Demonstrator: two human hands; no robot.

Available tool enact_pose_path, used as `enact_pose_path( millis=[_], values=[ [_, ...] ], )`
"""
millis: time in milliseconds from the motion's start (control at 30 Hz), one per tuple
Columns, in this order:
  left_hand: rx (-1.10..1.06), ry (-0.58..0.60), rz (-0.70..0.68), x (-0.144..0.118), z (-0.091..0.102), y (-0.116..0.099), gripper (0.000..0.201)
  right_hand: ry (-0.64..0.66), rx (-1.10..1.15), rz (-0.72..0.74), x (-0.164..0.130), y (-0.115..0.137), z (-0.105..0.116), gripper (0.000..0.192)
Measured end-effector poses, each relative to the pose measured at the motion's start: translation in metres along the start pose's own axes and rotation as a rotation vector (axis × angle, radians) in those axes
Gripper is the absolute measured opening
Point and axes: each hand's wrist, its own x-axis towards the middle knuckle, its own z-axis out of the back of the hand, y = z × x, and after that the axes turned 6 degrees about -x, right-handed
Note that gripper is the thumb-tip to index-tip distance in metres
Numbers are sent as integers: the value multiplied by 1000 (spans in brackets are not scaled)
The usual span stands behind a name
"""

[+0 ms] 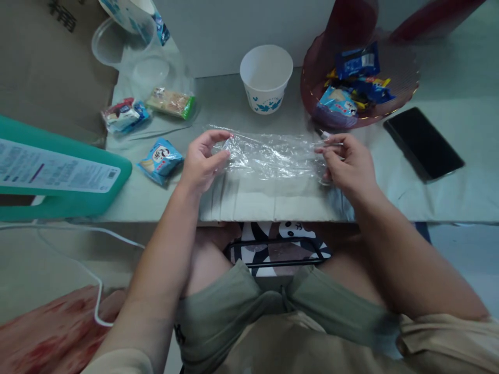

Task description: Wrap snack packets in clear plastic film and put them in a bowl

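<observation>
A clear, crinkled plastic bag (pixel 268 156) stretches sideways between my two hands, just above the table's front part. My left hand (pixel 199 162) has its left end between thumb and fingers. At the right end, my right hand (pixel 351 165) pinches the plastic with thumb and forefinger. A small dark-and-white object (pixel 323 134) shows just beyond the right fingertips; whether they touch it I cannot tell. Left of my left hand lies a blue snack packet (pixel 160 160). Behind the bag stands a white paper tub (pixel 266 78) with a blue leaf pattern, upright.
A reddish glass bowl (pixel 407 88) at the back right holds several snack packets. Beside it lies a black phone (pixel 427 143). At the left are more wrapped snacks (pixel 171 102), clear plastic containers (pixel 107 44) and a green jug (pixel 113 179). A white cable (pixel 97 283) hangs below the table edge.
</observation>
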Motion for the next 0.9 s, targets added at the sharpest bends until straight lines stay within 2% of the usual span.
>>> enact_pose_path(
  millis=[100, 200, 267, 333, 433, 500, 567, 667, 733, 800, 900],
  values=[
    [143, -3, -56, 5, 0, 5, 43, -49, -70, 67, 0, -1, 4, 23],
    [194, 72, -40, 9, 2, 8, 52, -103, -233, 145, 1, -4, 13, 27],
    [236, 94, -24, 12, 5, 11, 57, -117, -347, 208, 1, -7, 18, 34],
    [320, 52, -37, 15, 8, 16, 58, -116, -437, 256, 0, -9, 23, 44],
    [421, -51, -95, 19, 9, 23, 60, -76, -570, 213, -8, -4, 27, 61],
    [451, -72, -139, 20, 6, 26, 64, -7, -652, 140, -17, 1, 28, 75],
    [488, -52, -172, 19, 1, 25, 70, 67, -688, 115, -26, 4, 31, 85],
    [524, 21, -172, 17, -9, 19, 72, 128, -649, 198, -35, 7, 40, 93],
    [492, 96, -139, 15, -15, 15, 70, 114, -581, 285, -35, 11, 44, 89],
    [418, 170, -100, 14, -21, 12, 68, 76, -472, 355, -31, 18, 43, 72],
    [284, 263, -59, 11, -29, 7, 66, 128, -254, 327, -23, 30, 27, 54]
  ],
)
